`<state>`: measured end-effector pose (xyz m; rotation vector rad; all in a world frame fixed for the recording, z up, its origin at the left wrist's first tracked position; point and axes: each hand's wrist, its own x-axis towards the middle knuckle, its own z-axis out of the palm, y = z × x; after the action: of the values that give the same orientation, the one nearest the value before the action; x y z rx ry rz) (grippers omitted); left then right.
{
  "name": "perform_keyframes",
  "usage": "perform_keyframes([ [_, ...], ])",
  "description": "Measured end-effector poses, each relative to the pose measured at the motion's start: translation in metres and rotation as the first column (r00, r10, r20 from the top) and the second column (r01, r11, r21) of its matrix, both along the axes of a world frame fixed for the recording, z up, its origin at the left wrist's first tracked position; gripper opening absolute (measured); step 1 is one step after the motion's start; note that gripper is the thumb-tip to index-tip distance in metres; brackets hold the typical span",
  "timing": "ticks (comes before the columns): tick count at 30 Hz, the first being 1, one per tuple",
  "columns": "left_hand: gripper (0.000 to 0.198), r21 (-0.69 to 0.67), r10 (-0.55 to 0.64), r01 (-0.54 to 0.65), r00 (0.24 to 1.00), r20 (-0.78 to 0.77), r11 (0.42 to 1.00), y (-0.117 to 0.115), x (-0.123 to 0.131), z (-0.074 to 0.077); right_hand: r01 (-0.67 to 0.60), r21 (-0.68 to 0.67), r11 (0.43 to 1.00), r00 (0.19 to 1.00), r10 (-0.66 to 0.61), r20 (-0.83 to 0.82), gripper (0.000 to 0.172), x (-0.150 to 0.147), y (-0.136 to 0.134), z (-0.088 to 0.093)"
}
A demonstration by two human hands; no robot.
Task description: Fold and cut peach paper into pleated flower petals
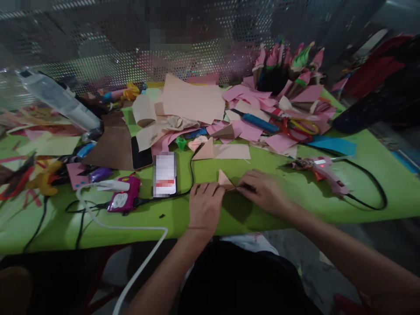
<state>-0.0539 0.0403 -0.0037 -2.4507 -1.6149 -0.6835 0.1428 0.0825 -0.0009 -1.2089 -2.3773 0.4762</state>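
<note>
A small peach-coloured folded piece of paper or thin foam stands in a pointed triangle on the green tabletop. My left hand has its fingers curled down at the left side of this piece, gripping its lower edge. From the right, my right hand pinches the opposite corner between thumb and fingers. Just beyond lies another peach strip with a folded triangular end. To the right rests a pink hot glue gun with a small red light, apart from both hands.
A phone and a magenta power strip with cables lie at the left. Behind are pink and peach scraps, a blue-handled cutter, red scissors and cone-shaped pieces. A clear bottle leans at the far left.
</note>
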Motion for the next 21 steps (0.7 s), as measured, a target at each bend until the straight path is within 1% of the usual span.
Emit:
perform_keyframes([
  [2,0.007,0.008,-0.011,0.012,1.000,-0.011,1.000,0.001,0.001,0.000,0.034,-0.041,0.999,0.999,-0.035,-0.005,0.013,-0.002,0.002,0.001],
  [5,0.008,0.019,-0.022,0.022,1.000,-0.020,1.000,0.002,0.001,0.000,0.095,-0.125,0.988,0.993,-0.103,-0.062,0.004,-0.005,0.002,0.000],
  [6,0.009,0.017,-0.024,0.024,1.000,-0.020,1.000,0.002,0.001,0.000,0.110,-0.129,0.986,0.990,-0.120,-0.076,0.004,-0.005,0.002,0.000],
  [7,0.009,0.012,-0.026,0.026,0.999,-0.022,1.000,0.001,0.001,0.000,0.119,-0.101,0.988,0.989,-0.127,-0.075,0.004,-0.005,0.000,0.000],
  [8,0.010,0.005,-0.029,0.029,0.999,-0.024,1.000,0.001,0.000,0.000,0.120,-0.041,0.992,0.991,-0.122,-0.058,0.003,-0.006,-0.001,0.000],
  [9,0.010,-0.004,-0.030,0.030,0.999,-0.027,1.000,0.001,0.000,0.000,0.110,0.043,0.993,0.994,-0.109,-0.028,0.006,-0.005,-0.003,-0.001],
  [11,0.012,-0.019,-0.032,0.031,0.999,-0.030,0.999,0.001,0.000,0.000,0.074,0.221,0.972,0.996,-0.084,0.039,0.014,-0.005,-0.008,-0.001],
  [13,0.012,-0.029,-0.026,0.025,0.999,-0.034,0.999,0.001,-0.001,0.000,0.036,0.323,0.946,0.993,-0.069,0.091,0.018,-0.004,-0.011,-0.002],
  [15,0.012,-0.038,-0.016,0.014,0.999,-0.046,0.999,0.001,-0.001,0.000,0.015,0.341,0.940,0.991,-0.059,0.120,0.019,-0.002,-0.013,-0.003],
  [19,0.011,-0.045,0.002,-0.006,0.997,-0.081,0.999,0.000,0.001,0.000,0.008,0.278,0.961,0.991,-0.045,0.125,0.016,0.000,-0.013,-0.004],
  [21,0.014,-0.036,0.001,-0.005,0.995,-0.101,0.999,-0.001,0.003,0.001,0.015,0.236,0.972,0.990,-0.048,0.132,0.015,0.000,-0.012,-0.004],
])
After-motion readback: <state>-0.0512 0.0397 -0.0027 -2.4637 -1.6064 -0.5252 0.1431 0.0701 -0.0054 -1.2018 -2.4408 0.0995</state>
